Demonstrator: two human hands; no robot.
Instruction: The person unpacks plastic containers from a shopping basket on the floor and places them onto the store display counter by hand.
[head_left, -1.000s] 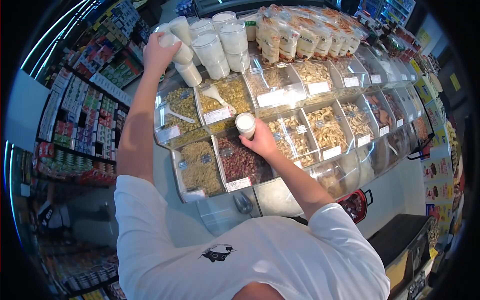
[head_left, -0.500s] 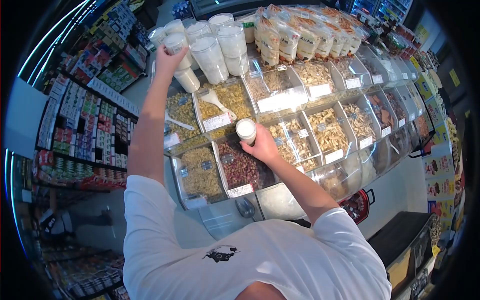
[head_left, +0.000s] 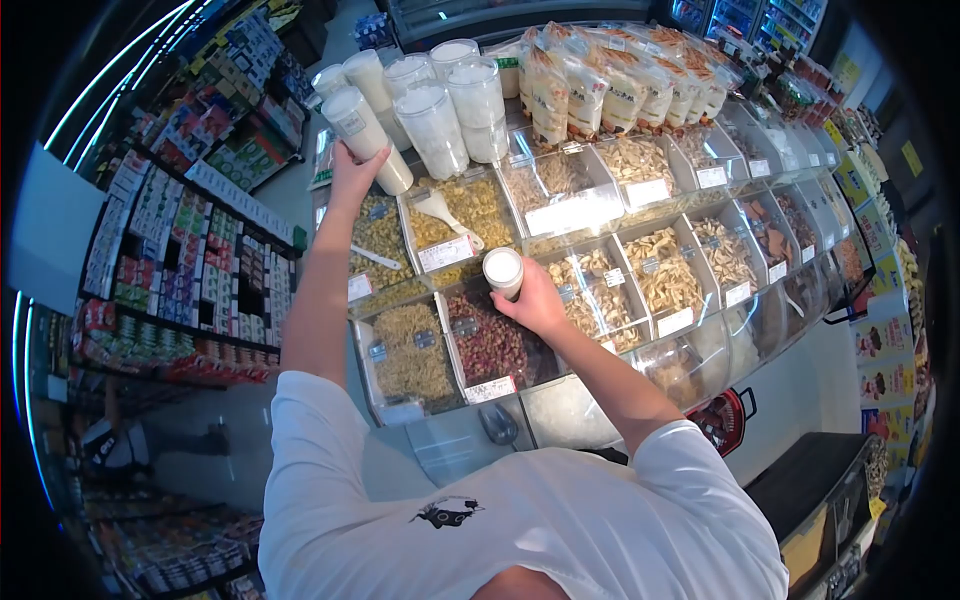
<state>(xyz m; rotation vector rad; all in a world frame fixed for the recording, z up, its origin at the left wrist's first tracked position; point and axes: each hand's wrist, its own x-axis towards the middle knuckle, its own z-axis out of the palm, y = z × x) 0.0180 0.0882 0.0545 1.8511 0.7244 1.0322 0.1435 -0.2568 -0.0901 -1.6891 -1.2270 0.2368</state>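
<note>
My left hand (head_left: 358,172) is wrapped round the side of a tall clear jar (head_left: 375,140) with white contents, which leans at the left end of a group of similar jars (head_left: 430,115). Whether its base rests on the bins is hard to make out. Over the bin of dried rosebuds (head_left: 485,340), my right hand (head_left: 535,300) grips a smaller jar with a white lid (head_left: 503,267). Its fingers curl round the jar's side. White scoops (head_left: 437,210) lie in the bins of yellow dried flowers (head_left: 475,200) between my hands.
Bagged goods (head_left: 620,85) stand in a row behind the bins. More clear bins of dried slices (head_left: 665,265) stretch to the right. A metal scoop (head_left: 497,424) hangs low at the front. Stocked shelves (head_left: 190,260) line the left side, and a red basket (head_left: 722,420) sits below right.
My left hand has drawn the tall jar towards me and apart from the jars behind it, with the grip now lower on its side. My right hand still holds the small jar over the rosebuds.
</note>
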